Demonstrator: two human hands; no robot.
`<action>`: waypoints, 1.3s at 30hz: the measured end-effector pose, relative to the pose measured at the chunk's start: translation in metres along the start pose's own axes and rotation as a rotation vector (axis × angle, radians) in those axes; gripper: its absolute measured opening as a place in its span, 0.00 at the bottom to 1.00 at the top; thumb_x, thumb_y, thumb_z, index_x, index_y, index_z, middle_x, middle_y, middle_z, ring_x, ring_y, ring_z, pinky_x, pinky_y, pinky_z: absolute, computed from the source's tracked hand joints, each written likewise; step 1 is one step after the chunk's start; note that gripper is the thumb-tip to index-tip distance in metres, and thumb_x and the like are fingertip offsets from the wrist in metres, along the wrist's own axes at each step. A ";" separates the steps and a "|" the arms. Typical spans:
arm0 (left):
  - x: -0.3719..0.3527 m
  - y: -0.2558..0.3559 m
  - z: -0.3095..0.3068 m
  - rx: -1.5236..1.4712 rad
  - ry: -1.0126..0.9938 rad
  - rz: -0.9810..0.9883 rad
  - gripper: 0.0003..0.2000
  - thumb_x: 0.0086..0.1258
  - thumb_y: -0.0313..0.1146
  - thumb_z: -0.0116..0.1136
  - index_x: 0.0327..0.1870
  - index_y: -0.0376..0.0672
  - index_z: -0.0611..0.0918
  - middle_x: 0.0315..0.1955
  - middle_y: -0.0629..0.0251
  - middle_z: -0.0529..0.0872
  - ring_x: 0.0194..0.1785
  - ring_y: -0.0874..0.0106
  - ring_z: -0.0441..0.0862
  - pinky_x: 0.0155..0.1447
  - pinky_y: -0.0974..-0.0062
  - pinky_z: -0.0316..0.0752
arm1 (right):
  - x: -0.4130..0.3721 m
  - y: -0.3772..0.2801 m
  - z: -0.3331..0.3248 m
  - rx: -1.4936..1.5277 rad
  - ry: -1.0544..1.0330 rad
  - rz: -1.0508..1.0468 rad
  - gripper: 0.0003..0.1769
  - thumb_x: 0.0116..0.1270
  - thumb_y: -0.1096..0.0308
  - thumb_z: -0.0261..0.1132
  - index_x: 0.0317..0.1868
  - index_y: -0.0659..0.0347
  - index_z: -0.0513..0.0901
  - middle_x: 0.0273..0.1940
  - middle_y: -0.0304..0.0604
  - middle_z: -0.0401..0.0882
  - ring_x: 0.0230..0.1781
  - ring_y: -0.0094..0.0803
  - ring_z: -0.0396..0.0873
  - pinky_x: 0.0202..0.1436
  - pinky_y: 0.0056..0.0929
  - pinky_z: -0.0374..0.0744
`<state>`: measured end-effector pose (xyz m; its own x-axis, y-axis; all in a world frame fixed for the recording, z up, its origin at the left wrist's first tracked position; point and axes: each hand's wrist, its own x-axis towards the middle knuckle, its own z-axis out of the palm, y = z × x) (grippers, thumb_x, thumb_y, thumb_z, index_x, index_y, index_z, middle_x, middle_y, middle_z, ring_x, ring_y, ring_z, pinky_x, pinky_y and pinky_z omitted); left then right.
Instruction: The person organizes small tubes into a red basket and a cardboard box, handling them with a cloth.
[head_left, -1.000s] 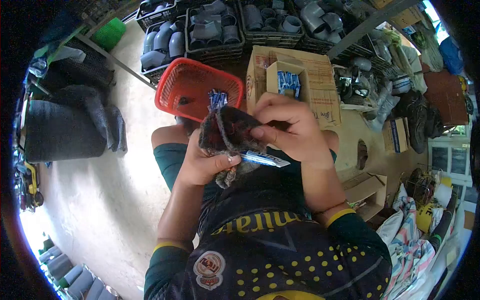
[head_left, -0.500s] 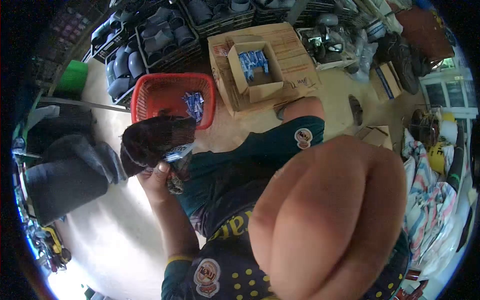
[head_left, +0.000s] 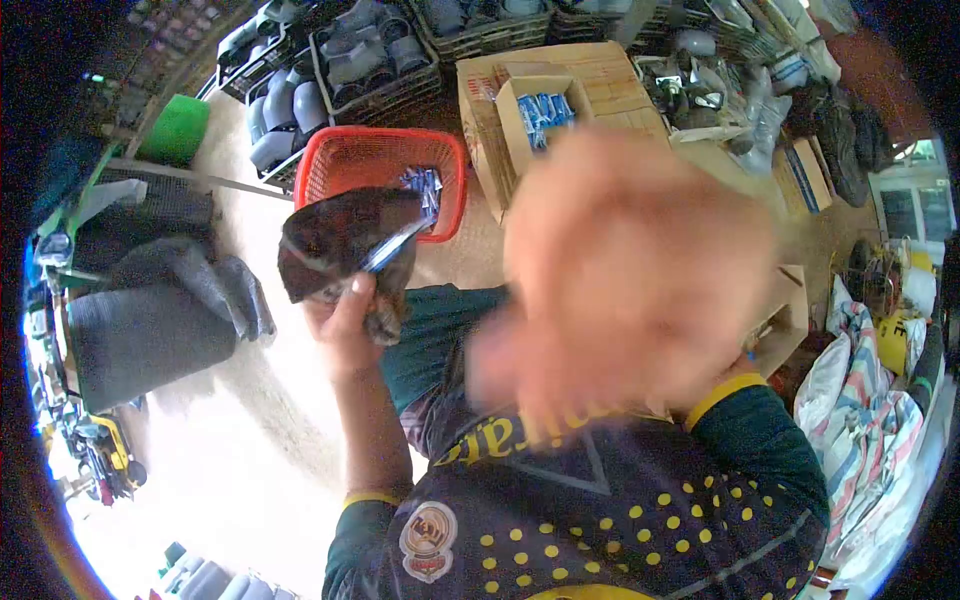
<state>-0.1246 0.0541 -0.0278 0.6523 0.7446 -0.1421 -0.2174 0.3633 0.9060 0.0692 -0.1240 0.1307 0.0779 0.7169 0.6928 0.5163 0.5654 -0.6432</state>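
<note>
My left hand (head_left: 345, 325) is closed around a dark, soft thing that looks like a cap (head_left: 345, 235). Under the thumb of that hand is also a slim blue-and-white packet (head_left: 392, 247), lying against the dark material. Both are held up in front of a red plastic basket (head_left: 385, 137), which has several similar blue packets (head_left: 424, 186) in it. My right hand (head_left: 635, 270) is raised very close to the camera and smeared by motion, so its fingers cannot be made out. It covers part of a small carton (head_left: 515, 125) with blue packets (head_left: 546, 112) inside.
The small carton rests on a large flat cardboard box (head_left: 620, 80). Black crates of grey pipe fittings (head_left: 370, 60) line the back. Dark grey rolled material (head_left: 150, 340) lies at left, striped sacking (head_left: 850, 390) at right. An open carton (head_left: 785, 320) stands beside my right arm.
My right hand has shifted from the lower right up to the middle, covering the small carton. The view has turned slightly. My left hand still holds the cap and packet, now tilted differently.
</note>
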 end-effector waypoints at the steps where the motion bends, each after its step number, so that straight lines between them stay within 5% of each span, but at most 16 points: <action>1: 0.000 0.000 0.005 0.005 0.009 0.028 0.31 0.56 0.26 0.70 0.62 0.31 0.72 0.49 0.55 0.83 0.45 0.67 0.84 0.51 0.69 0.81 | -0.006 0.022 0.005 0.007 0.048 0.067 0.10 0.69 0.69 0.64 0.45 0.65 0.84 0.37 0.42 0.79 0.36 0.26 0.78 0.35 0.24 0.79; 2: 0.004 -0.003 0.014 0.000 0.027 0.090 0.24 0.59 0.21 0.65 0.58 0.31 0.75 0.43 0.58 0.85 0.39 0.71 0.83 0.42 0.76 0.80 | -0.015 0.046 0.011 0.030 0.098 0.174 0.10 0.70 0.68 0.63 0.47 0.65 0.84 0.37 0.42 0.79 0.36 0.26 0.79 0.35 0.24 0.80; 5: 0.010 -0.011 0.008 0.149 0.050 -0.002 0.17 0.60 0.20 0.64 0.51 0.31 0.78 0.38 0.63 0.85 0.36 0.75 0.81 0.39 0.78 0.77 | -0.042 0.110 0.028 0.345 0.196 0.698 0.16 0.71 0.66 0.64 0.55 0.64 0.82 0.45 0.39 0.83 0.42 0.24 0.80 0.39 0.23 0.81; 7: 0.010 0.006 0.025 0.413 -0.003 -0.118 0.16 0.62 0.22 0.66 0.50 0.32 0.79 0.38 0.65 0.85 0.36 0.77 0.81 0.41 0.79 0.77 | -0.065 0.151 0.044 0.503 0.130 0.825 0.18 0.70 0.66 0.66 0.57 0.64 0.81 0.47 0.39 0.83 0.43 0.23 0.81 0.40 0.22 0.81; 11: 0.021 -0.037 0.003 0.300 -0.186 -0.150 0.13 0.64 0.25 0.67 0.48 0.34 0.81 0.36 0.67 0.85 0.37 0.78 0.81 0.42 0.80 0.77 | -0.108 0.191 0.081 0.572 -0.026 1.013 0.15 0.69 0.64 0.68 0.50 0.63 0.84 0.39 0.36 0.84 0.36 0.20 0.79 0.35 0.22 0.79; 14: 0.022 -0.048 -0.003 0.322 -0.225 -0.202 0.11 0.64 0.25 0.67 0.46 0.35 0.81 0.35 0.68 0.85 0.36 0.78 0.81 0.41 0.80 0.77 | -0.131 0.215 0.097 0.351 -0.135 0.989 0.10 0.68 0.62 0.69 0.40 0.61 0.85 0.29 0.32 0.79 0.28 0.18 0.75 0.29 0.21 0.74; 17: 0.026 -0.059 -0.011 0.352 -0.193 -0.259 0.10 0.65 0.25 0.66 0.45 0.35 0.81 0.36 0.68 0.85 0.35 0.78 0.81 0.40 0.80 0.76 | -0.142 0.220 0.105 0.295 0.084 1.107 0.12 0.69 0.59 0.69 0.33 0.59 0.83 0.23 0.30 0.74 0.24 0.18 0.72 0.25 0.23 0.70; 20: 0.040 -0.078 -0.023 0.205 -0.016 -0.199 0.09 0.66 0.27 0.66 0.43 0.36 0.81 0.36 0.67 0.84 0.35 0.79 0.80 0.39 0.79 0.76 | -0.155 0.234 0.113 0.629 0.271 1.247 0.15 0.71 0.55 0.66 0.36 0.61 0.83 0.27 0.33 0.77 0.23 0.20 0.73 0.26 0.23 0.73; 22: 0.054 -0.072 -0.011 0.135 0.154 -0.166 0.08 0.69 0.29 0.63 0.45 0.35 0.81 0.38 0.67 0.84 0.36 0.78 0.80 0.40 0.79 0.75 | -0.161 0.230 0.117 0.575 0.199 1.284 0.16 0.72 0.54 0.65 0.40 0.61 0.83 0.30 0.35 0.78 0.24 0.22 0.75 0.28 0.23 0.75; 28: 0.147 -0.148 -0.046 0.657 0.138 0.101 0.14 0.73 0.36 0.59 0.47 0.31 0.81 0.37 0.62 0.85 0.38 0.72 0.80 0.45 0.72 0.74 | -0.183 0.245 0.107 0.431 0.127 1.387 0.18 0.71 0.54 0.65 0.46 0.61 0.82 0.36 0.37 0.80 0.27 0.23 0.78 0.31 0.24 0.79; 32: 0.154 -0.186 -0.063 0.693 0.205 -0.045 0.15 0.74 0.38 0.57 0.47 0.32 0.82 0.37 0.62 0.85 0.40 0.73 0.80 0.46 0.72 0.75 | -0.188 0.259 0.069 0.182 0.136 1.387 0.18 0.70 0.54 0.66 0.47 0.62 0.83 0.35 0.37 0.82 0.29 0.23 0.79 0.32 0.24 0.79; 35: 0.162 -0.196 -0.074 0.517 0.182 -0.222 0.14 0.75 0.39 0.56 0.48 0.35 0.81 0.37 0.65 0.85 0.39 0.74 0.80 0.45 0.73 0.75 | -0.217 0.296 0.013 -0.160 0.147 1.307 0.21 0.69 0.49 0.64 0.47 0.59 0.84 0.37 0.44 0.86 0.35 0.28 0.84 0.43 0.36 0.81; 37: 0.168 -0.196 -0.070 0.340 0.218 -0.205 0.14 0.75 0.38 0.56 0.51 0.36 0.80 0.38 0.66 0.84 0.38 0.75 0.80 0.41 0.75 0.76 | -0.231 0.304 -0.026 -0.367 0.327 1.231 0.16 0.69 0.57 0.67 0.43 0.63 0.84 0.33 0.37 0.83 0.27 0.22 0.79 0.31 0.25 0.78; 39: 0.175 -0.193 -0.070 0.280 0.211 -0.178 0.14 0.75 0.38 0.56 0.52 0.37 0.79 0.39 0.66 0.84 0.38 0.75 0.81 0.40 0.75 0.77 | -0.246 0.312 -0.053 -0.217 0.689 1.300 0.13 0.68 0.62 0.67 0.41 0.64 0.84 0.32 0.37 0.84 0.26 0.23 0.79 0.30 0.26 0.78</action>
<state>-0.0192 0.1533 -0.2559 0.4923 0.7928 -0.3594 0.1114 0.3521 0.9293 0.2559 -0.1457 -0.2230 0.9192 0.2951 -0.2608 -0.1211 -0.4184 -0.9001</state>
